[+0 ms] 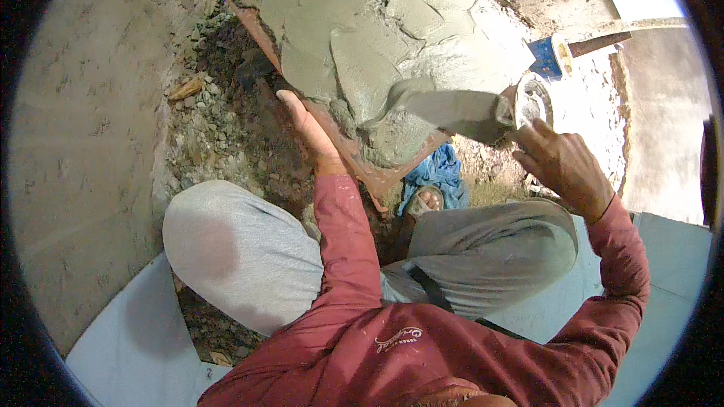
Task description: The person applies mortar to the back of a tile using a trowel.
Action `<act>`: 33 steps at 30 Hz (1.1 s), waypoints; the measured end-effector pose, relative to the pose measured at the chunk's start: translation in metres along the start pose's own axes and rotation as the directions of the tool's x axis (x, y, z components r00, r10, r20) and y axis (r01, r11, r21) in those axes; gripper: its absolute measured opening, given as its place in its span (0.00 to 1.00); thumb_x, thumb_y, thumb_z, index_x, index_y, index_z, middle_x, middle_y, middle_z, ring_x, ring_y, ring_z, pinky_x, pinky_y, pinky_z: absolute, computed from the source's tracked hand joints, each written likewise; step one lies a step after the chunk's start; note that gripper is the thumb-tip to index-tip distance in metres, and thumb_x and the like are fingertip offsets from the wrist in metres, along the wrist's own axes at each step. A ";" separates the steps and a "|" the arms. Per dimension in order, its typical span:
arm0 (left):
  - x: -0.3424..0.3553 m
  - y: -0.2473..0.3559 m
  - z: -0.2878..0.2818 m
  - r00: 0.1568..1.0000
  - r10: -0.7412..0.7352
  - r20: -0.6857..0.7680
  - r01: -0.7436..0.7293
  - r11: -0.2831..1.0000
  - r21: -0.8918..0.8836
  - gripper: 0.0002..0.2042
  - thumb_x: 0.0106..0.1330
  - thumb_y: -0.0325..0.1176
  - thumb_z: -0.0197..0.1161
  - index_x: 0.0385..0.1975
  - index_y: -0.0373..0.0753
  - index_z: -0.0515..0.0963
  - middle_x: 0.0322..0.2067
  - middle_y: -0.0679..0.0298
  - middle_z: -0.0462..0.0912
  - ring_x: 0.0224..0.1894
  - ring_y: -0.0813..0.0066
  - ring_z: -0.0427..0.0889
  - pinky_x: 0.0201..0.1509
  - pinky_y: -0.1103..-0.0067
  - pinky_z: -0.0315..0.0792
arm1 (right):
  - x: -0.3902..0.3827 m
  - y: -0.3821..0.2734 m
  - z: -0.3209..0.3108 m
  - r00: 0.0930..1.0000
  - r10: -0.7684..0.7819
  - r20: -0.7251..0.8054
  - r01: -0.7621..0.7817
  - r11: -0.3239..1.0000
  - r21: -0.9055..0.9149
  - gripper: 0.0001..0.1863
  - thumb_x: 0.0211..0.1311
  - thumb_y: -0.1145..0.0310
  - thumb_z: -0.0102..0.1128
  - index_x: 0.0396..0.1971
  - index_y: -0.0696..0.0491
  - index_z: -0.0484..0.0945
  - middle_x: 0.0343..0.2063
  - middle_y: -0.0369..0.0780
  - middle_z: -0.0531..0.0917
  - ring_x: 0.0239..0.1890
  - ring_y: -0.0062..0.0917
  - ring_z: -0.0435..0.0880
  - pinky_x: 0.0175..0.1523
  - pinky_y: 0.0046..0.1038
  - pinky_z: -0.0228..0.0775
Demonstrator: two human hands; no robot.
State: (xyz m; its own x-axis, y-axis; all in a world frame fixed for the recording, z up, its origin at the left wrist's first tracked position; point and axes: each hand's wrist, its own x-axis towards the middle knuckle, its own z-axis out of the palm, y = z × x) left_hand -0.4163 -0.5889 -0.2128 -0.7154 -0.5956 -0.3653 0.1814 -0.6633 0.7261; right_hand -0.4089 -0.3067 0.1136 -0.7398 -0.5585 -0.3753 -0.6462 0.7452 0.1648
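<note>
A square reddish slab point(256, 21), probably a tile, lies before me at an angle, its top thickly spread with wet grey mortar point(332, 38). My left hand point(311, 130) grips its near left edge, and some fingers are hidden there. To the right, my right hand point(569, 169) has its fingers curled at a small round cup point(537, 94) with a pale rim, tilted beside the slab. Between the cup and the mortar runs a broad dark grey band; whether it is flowing mix or shadow I cannot tell.
Rubble and loose soil point(219, 120) lie left of the slab along a rough wall point(90, 128). A blue container point(554, 59) stands beyond the cup. A blue cloth point(441, 173) is bunched by my foot. Pale tiles point(136, 332) flank my bent knees.
</note>
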 end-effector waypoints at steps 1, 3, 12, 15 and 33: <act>0.002 0.000 0.001 1.000 0.006 -0.018 -0.006 0.999 0.034 0.44 0.73 0.69 0.43 0.73 0.33 0.59 0.71 0.59 0.63 0.69 0.60 0.65 0.74 0.67 0.56 | -0.002 0.008 -0.004 1.000 -0.005 0.018 0.003 0.997 0.071 0.12 0.68 0.61 0.60 0.40 0.53 0.72 0.32 0.46 0.78 0.27 0.45 0.83 0.32 0.45 0.74; -0.004 0.000 0.006 1.000 0.009 -0.016 -0.008 0.999 0.034 0.44 0.73 0.69 0.43 0.73 0.33 0.59 0.71 0.59 0.63 0.69 0.59 0.64 0.74 0.67 0.56 | -0.007 0.011 -0.005 0.999 -0.045 0.020 0.041 0.983 0.179 0.12 0.69 0.60 0.60 0.40 0.54 0.72 0.31 0.46 0.78 0.27 0.47 0.82 0.32 0.46 0.74; -0.017 0.019 0.017 0.995 0.032 0.096 -0.019 0.991 -0.132 0.43 0.74 0.68 0.42 0.73 0.34 0.59 0.71 0.60 0.64 0.70 0.59 0.64 0.75 0.68 0.56 | 0.015 0.022 0.011 0.992 0.121 -0.032 -0.116 0.985 0.126 0.12 0.69 0.60 0.60 0.43 0.52 0.76 0.32 0.47 0.80 0.28 0.44 0.83 0.33 0.44 0.75; -0.023 0.023 0.025 0.997 -0.039 0.065 0.050 0.982 -0.180 0.41 0.75 0.65 0.43 0.72 0.32 0.59 0.71 0.56 0.61 0.70 0.60 0.63 0.74 0.67 0.56 | 0.012 0.059 0.008 0.991 0.087 0.099 -0.086 0.996 -0.006 0.11 0.70 0.66 0.56 0.49 0.52 0.76 0.35 0.45 0.81 0.35 0.41 0.84 0.38 0.41 0.75; -0.014 0.019 0.015 0.996 -0.015 0.093 0.029 0.989 -0.148 0.44 0.73 0.69 0.43 0.75 0.34 0.54 0.73 0.57 0.59 0.72 0.60 0.62 0.75 0.66 0.56 | 0.025 0.113 0.064 0.924 0.299 -0.240 -0.302 0.953 0.025 0.13 0.70 0.62 0.56 0.38 0.59 0.74 0.25 0.50 0.82 0.29 0.46 0.86 0.35 0.45 0.78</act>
State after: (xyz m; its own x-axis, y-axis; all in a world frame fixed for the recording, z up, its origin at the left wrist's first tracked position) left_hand -0.4131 -0.5862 -0.1851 -0.7779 -0.5404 -0.3206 0.2583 -0.7401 0.6209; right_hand -0.4882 -0.2131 0.0641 -0.9214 -0.3806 -0.0786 -0.3879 0.8878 0.2479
